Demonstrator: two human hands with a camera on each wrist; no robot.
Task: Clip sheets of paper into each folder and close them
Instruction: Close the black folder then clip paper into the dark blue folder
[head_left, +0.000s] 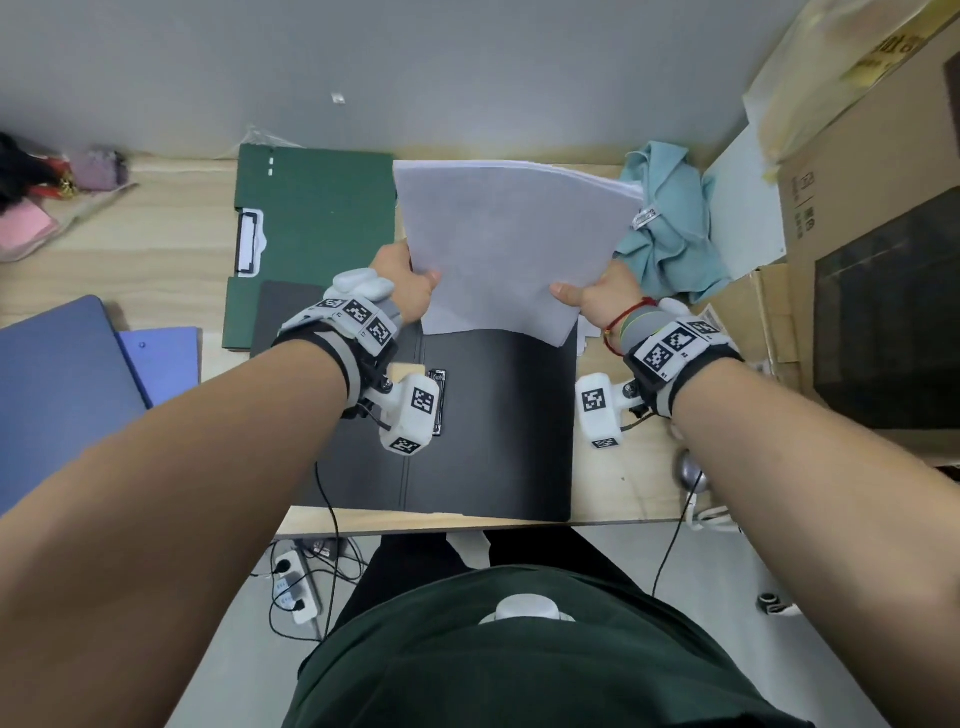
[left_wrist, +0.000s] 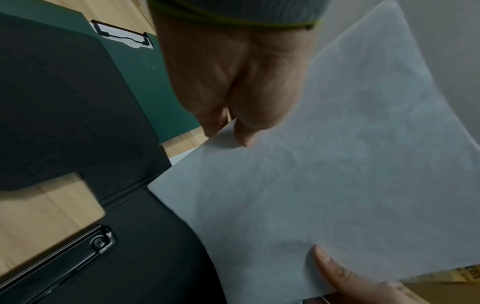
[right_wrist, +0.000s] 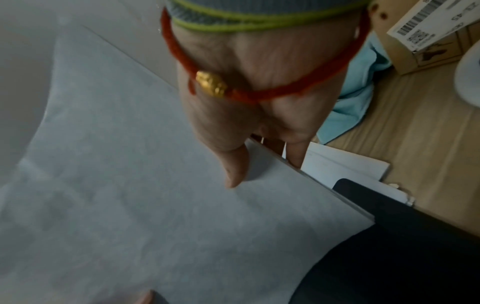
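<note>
I hold a stack of white paper in the air above an open black folder that lies flat near the desk's front edge. My left hand pinches the stack's left edge, thumb on top. My right hand pinches its right edge the same way. The folder's metal clip sits by the spine under my left wrist. A green folder lies behind it, its clip visible.
A blue folder lies at the left edge of the desk. A teal cloth is bunched at the back right, beside cardboard boxes. More white sheets lie on the desk to the right of the black folder.
</note>
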